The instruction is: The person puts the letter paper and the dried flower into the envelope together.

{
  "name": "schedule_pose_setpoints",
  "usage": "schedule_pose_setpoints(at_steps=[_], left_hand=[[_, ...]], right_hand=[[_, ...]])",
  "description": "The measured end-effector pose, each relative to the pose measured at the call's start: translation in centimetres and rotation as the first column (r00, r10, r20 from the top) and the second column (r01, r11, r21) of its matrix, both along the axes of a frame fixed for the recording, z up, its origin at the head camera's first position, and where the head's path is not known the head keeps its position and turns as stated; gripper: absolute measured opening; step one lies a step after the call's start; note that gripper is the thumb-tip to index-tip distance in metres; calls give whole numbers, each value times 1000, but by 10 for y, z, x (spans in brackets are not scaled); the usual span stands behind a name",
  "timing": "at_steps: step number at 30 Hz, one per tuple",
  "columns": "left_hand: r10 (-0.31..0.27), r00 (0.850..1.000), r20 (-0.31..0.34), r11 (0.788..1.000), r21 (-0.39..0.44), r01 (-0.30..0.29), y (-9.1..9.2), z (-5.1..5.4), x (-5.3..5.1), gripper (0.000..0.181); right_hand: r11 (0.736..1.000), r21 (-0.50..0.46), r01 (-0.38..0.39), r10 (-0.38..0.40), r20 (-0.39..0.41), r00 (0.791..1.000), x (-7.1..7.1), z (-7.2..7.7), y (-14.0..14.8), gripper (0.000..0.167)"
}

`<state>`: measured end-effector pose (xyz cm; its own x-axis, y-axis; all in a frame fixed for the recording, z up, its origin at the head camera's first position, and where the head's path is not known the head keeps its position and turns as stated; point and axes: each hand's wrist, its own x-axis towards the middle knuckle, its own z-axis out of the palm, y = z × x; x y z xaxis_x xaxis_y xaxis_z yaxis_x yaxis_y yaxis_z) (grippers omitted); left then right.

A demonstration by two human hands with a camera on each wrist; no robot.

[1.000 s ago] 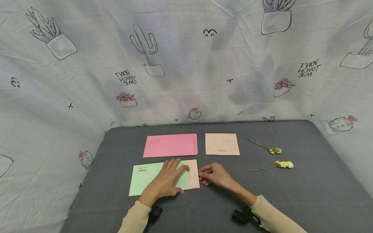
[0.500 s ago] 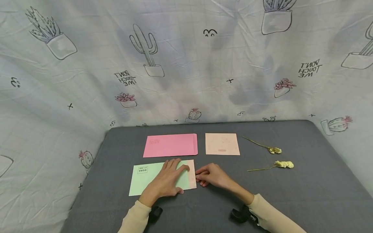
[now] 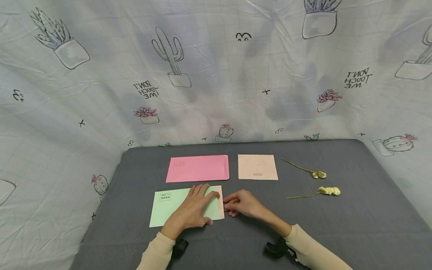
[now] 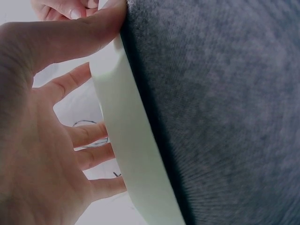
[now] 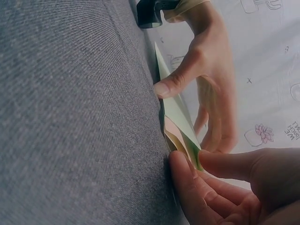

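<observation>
A green envelope [image 3: 168,206] lies flat on the grey table, a narrow strip of a peach card [image 3: 221,202] showing out of its right end. Across the envelope spreads my left hand [image 3: 190,212], fingers at its far edge, thumb at the near edge; the left wrist view shows this hand [image 4: 51,126] along the envelope [image 4: 131,126]. My right hand [image 3: 246,204] pinches the card's outer edge. In the right wrist view, thumb and fingers of that hand [image 5: 239,187] meet at the card [image 5: 173,129], which sits inside the envelope's opening [image 5: 176,110].
Behind the green envelope lie a pink envelope [image 3: 197,168] and another peach card [image 3: 257,167]. Two dried yellow flowers [image 3: 318,174] [image 3: 329,191] with thin stems lie at the right. A patterned cloth [image 3: 216,75] hangs beyond the table.
The peach card has slid left, deeper into the green envelope, so a narrower strip shows. My right hand has moved left with it, while my left hand has stayed in place.
</observation>
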<state>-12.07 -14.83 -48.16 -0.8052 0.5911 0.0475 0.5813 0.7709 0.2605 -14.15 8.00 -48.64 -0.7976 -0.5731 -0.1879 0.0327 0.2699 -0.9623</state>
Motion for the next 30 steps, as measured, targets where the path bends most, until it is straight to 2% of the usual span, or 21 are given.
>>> schedule_pose_setpoints(at_steps=[11, 30], left_hand=[[-9, 1000, -1, 1000, -9, 9, 0, 0, -1, 76], [-8, 1000, 7, 1000, -13, 8, -1, 1, -1, 76]], right_hand=[[997, 32, -64, 65, -34, 997, -1, -6, -4, 27], [989, 61, -136, 141, -84, 987, -2, -5, -8, 28]])
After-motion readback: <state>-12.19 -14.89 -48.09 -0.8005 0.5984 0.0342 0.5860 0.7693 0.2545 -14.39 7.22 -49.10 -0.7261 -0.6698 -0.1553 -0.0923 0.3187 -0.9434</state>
